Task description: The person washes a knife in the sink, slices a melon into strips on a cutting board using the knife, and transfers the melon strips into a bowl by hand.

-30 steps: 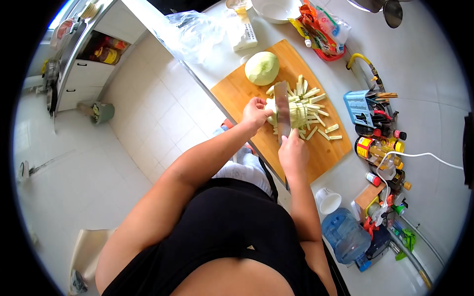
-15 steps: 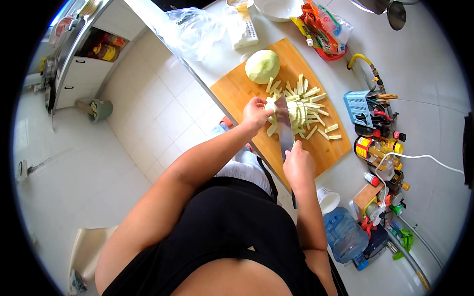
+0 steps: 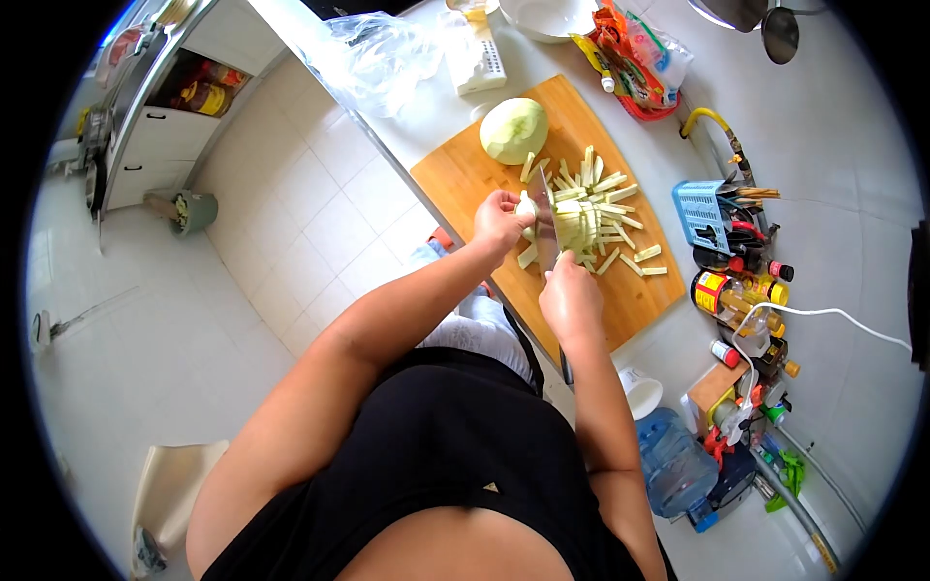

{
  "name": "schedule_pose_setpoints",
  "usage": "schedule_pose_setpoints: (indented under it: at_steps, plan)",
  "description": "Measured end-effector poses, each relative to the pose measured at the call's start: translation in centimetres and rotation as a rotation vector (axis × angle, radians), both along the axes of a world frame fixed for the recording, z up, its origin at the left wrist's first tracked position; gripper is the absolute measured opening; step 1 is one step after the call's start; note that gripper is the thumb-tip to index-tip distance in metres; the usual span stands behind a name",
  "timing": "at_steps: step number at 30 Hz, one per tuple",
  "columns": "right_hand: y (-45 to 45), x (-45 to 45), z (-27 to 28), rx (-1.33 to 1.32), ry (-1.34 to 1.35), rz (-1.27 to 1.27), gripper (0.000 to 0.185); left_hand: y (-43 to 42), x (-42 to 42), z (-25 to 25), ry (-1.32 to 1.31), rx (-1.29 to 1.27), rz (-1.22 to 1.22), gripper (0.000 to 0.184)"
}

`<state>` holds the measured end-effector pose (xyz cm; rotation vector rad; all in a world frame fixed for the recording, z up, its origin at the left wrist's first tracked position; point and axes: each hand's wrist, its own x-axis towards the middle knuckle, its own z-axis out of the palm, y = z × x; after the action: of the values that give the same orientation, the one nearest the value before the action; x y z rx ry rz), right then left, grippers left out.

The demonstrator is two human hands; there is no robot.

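A pale vegetable piece is pinched in the left hand; the right hand grips a knife just beside it. Cut sticks lie ahead of the right hand on a cutting board, a round vegetable ahead of the left.

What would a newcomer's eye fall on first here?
Likely the pale green strips scattered on the wooden cutting board, beside the knife in the right hand. Next, the large rounded piece, above them in the picture. Near the right-hand wall, a blue basket stands out.
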<state>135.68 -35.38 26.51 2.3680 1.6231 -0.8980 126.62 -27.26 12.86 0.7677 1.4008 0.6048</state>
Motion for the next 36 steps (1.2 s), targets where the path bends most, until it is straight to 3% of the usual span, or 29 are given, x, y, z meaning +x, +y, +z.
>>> schedule_pose_setpoints:
  at_steps: [16, 29, 36]
  plan:
    - [2.2, -0.1, -4.5, -0.018, 0.021, 0.02, 0.018, -0.3, -0.2, 0.1, -0.033, -0.025, 0.033, 0.031]
    - [0.3, -2.0, -10.3, 0.109, 0.052, -0.166, 0.021, 0.0, -0.6, 1.2, 0.024, -0.005, -0.044, 0.031]
    - [0.5, -0.5, -7.0, 0.16, 0.083, -0.149, 0.022, 0.1, -0.6, 1.1, -0.03, -0.038, -0.011, 0.029]
